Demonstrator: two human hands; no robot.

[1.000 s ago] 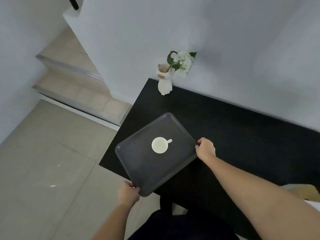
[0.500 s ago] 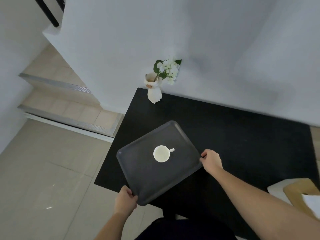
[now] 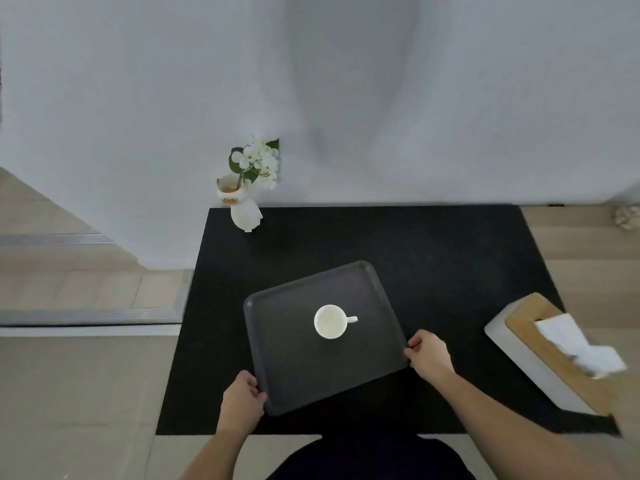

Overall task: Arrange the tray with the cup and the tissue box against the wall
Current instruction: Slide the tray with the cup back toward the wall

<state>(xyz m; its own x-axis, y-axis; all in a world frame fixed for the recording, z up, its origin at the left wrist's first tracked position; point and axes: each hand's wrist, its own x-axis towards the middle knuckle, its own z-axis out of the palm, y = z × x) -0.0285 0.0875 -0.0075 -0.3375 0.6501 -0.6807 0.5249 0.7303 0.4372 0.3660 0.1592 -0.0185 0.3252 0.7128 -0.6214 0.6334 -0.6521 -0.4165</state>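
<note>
A dark grey tray (image 3: 298, 368) lies askew on the black table (image 3: 450, 258), well short of the white wall (image 3: 346, 98). A small white cup (image 3: 330, 321) stands upright near the tray's middle, handle pointing right. My left hand (image 3: 242, 400) grips the tray's near left corner. My right hand (image 3: 427, 353) grips its near right corner. A white tissue box (image 3: 547, 362) with a wooden lid and a tissue sticking out sits at the table's right edge, turned diagonally.
A white vase with white flowers (image 3: 244, 202) stands at the table's far left corner against the wall. Tiled steps (image 3: 86, 289) lie to the left. Wooden floor (image 3: 595, 271) shows to the right.
The view has swung right, so the table now faces me squarely and the tissue box is in full view. The tray has turned closer to square with the table, both hands still on its corners.
</note>
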